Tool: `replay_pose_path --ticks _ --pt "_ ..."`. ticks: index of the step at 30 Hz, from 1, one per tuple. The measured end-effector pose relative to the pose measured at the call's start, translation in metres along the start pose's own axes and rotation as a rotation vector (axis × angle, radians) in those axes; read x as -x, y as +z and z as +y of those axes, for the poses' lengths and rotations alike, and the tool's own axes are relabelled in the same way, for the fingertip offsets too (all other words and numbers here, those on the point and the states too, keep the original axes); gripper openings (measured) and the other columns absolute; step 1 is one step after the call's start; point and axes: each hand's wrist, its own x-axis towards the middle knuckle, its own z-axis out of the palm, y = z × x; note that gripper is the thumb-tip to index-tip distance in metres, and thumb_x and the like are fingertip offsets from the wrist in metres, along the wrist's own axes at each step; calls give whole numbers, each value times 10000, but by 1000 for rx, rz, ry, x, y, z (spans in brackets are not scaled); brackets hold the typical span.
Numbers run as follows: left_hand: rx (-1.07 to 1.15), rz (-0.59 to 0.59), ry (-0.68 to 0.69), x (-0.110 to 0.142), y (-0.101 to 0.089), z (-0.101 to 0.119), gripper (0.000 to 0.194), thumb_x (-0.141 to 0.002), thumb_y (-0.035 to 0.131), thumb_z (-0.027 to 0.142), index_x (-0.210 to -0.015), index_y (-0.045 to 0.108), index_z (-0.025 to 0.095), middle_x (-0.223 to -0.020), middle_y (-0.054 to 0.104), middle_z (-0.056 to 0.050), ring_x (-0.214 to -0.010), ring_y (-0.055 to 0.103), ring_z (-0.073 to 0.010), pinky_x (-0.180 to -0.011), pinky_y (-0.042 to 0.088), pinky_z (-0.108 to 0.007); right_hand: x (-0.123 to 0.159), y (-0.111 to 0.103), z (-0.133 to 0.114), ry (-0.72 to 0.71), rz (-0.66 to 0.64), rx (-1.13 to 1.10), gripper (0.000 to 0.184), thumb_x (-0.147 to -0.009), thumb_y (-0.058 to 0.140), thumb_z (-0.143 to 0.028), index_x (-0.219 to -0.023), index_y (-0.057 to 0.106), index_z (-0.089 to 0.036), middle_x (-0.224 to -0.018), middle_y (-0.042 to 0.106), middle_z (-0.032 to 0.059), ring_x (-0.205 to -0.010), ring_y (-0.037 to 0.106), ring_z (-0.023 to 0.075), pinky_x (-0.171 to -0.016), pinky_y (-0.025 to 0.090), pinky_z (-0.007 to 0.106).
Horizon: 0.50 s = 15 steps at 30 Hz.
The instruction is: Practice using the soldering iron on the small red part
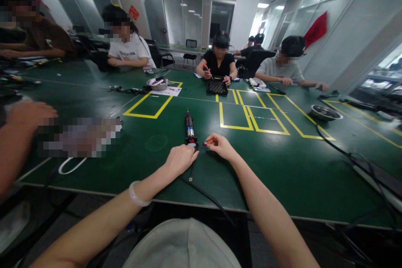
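Note:
A slim power tool point(189, 126), which looks like an electric screwdriver, lies on the green table with its thin tip pointing away from me. Its barrel is black, silver and blue, with red and black parts near the rear. My left hand point(182, 160) is closed over that rear end; the fingers hide part of it. Just to the right, my right hand point(218, 145) pinches a small red-and-silver piece point(205, 143), too small to name, apart from the tool. Below my left hand hangs a short lead with a ring end point(190, 179). A black cable point(209, 197) runs toward the table's near edge.
Yellow tape rectangles point(237, 127) mark the green table point(282, 176). Metal bowls stand at the back point(158, 83) and right point(325, 113). Across the table a person point(217, 60) holds a tool over a black tray point(217, 87). Another person's arm point(21, 130) reaches in at left.

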Motion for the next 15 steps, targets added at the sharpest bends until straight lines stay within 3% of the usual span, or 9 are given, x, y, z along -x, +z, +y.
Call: replay_pose_path --ticks 5,15 --pt "12 -1 86 3 -3 20 379 -940 398 408 -838 654 148 -850 697 -128 -805 661 -242 -674 478 -312 1 -3 -1 -17 22 156 170 -720 598 -175 -888 586 -159 -747 618 -4 -628 508 105 -619 409 227" --pt "35 7 123 2 -4 22 356 -936 415 386 -831 655 145 -856 701 -132 -813 656 -239 -685 485 -320 1 0 -4 -42 26 287 153 -777 650 -261 -891 647 -159 -759 626 8 -682 536 129 -666 418 249"
